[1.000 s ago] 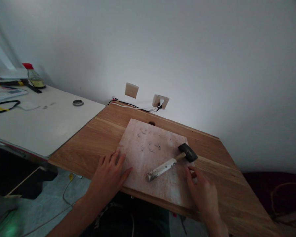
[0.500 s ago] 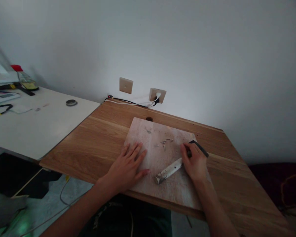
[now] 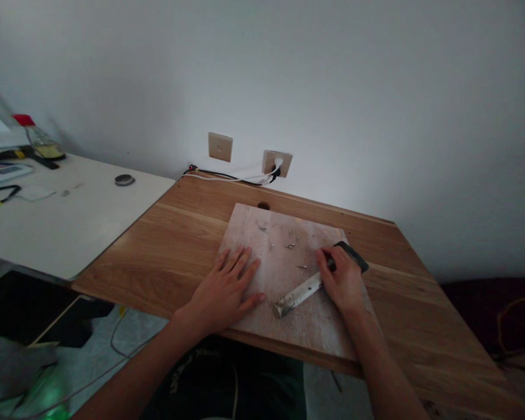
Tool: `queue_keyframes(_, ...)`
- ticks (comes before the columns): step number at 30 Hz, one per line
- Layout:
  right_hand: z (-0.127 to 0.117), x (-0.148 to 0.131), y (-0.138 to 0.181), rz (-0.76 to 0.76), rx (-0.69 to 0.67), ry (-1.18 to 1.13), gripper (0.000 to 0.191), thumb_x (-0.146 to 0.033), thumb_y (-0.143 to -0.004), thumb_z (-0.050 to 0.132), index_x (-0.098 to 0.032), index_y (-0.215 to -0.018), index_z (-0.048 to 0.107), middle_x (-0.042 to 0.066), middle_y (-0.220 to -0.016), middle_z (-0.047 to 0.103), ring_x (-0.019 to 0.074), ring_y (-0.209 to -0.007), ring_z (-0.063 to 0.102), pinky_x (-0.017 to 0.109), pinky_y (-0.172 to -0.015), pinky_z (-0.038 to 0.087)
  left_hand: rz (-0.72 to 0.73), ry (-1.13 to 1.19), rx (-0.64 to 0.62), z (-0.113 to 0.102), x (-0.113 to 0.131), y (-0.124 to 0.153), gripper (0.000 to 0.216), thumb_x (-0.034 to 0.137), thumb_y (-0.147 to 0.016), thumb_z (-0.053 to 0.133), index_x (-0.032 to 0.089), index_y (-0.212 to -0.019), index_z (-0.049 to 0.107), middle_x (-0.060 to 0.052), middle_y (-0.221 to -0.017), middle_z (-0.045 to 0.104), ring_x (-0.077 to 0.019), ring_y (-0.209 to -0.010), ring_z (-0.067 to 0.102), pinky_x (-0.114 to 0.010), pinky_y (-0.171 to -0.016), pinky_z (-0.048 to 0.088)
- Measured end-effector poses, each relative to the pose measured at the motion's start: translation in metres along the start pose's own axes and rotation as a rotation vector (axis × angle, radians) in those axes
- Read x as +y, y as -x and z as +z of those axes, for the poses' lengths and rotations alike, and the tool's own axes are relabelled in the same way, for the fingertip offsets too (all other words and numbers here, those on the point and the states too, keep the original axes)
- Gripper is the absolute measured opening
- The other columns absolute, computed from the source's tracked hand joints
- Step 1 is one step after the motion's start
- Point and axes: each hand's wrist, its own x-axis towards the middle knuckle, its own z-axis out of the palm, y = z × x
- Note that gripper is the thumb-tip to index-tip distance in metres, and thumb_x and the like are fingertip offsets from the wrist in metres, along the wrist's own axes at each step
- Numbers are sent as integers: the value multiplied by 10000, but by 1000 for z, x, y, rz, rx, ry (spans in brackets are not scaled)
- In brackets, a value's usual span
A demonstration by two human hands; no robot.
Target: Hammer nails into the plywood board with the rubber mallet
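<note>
A pale square board [image 3: 308, 326] lies on the wooden table [image 3: 179, 245]. My left hand [image 3: 225, 289] rests flat on the board's left part, fingers spread. My right hand [image 3: 339, 280] is closed around the hammer [image 3: 304, 289] near its black rubber head [image 3: 354, 256]; the white-stained handle points toward me and lies on the board. Several small nails [image 3: 289, 242] are scattered on the board's far half, just beyond both hands.
A white desk [image 3: 70, 221] adjoins the table on the left, carrying a round tin [image 3: 125, 180], a bottle with a red cap [image 3: 37, 137] and cables. Two wall sockets [image 3: 277, 163] with plugged cords sit behind the table. The floor shows below the near edge.
My right hand reached forward from the board's right edge and closed on the hammer near its head. My left hand slid from the board's left edge onto the board. Some nails shifted.
</note>
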Motion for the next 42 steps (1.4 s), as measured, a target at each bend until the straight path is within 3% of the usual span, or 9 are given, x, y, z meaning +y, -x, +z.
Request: queue_keyframes(42, -5, -4, -1, 26, -61, -26, 404, -502, -1052, 461, -233, -809, 639, 60, -750, 665, 226, -687, 611, 368, -704, 491, -9, 20, -26, -6, 3, -1, 748, 682, -1045, 311, 157, -1555, 465, -198, -1681, 361, -339, -1582, 294, -548, -1287, 207)
